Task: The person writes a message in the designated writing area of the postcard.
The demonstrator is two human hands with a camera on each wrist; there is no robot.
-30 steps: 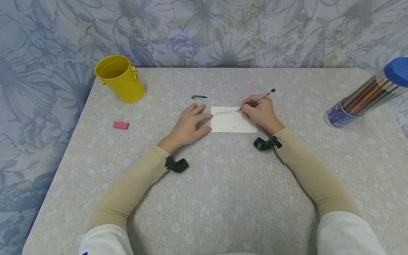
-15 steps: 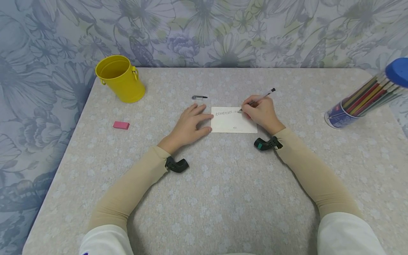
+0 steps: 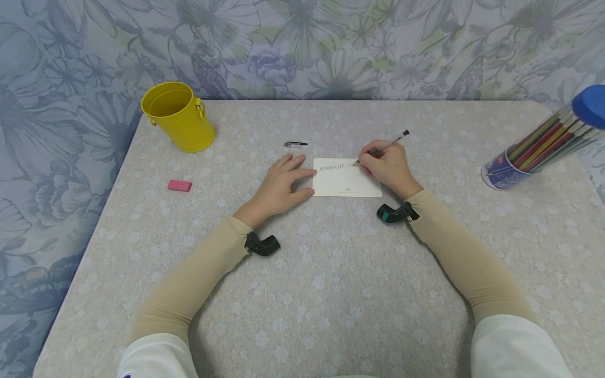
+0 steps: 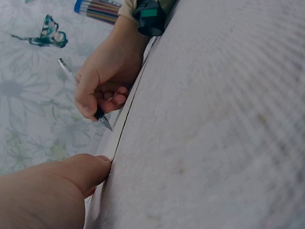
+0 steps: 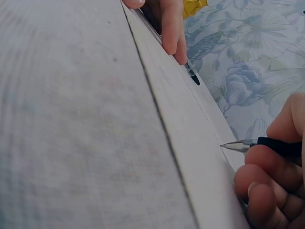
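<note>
A small white card (image 3: 347,180) lies flat on the table, with a line of handwriting along its upper part and a short mark near the bottom. My right hand (image 3: 388,165) grips a pen (image 3: 391,141), its fingers curled round the barrel and the tip at the end of the written line. In the right wrist view the metal pen tip (image 5: 234,145) meets the card. My left hand (image 3: 280,185) rests palm down with spread fingers, thumb and fingertips on the card's left edge. Just beyond it lies a black and clear pen cap (image 3: 295,144).
A pink eraser (image 3: 179,186) lies to the left, below a yellow bucket (image 3: 189,126). At the right a blue tub (image 3: 506,170) holds several coloured pencils, with a blue lid (image 3: 590,106) over their tops. The table (image 3: 302,294) backs onto a flowered wall.
The handwriting on the card's top line has grown slightly to the right, with the pen tip moving a little along it. The left hand stays in place.
</note>
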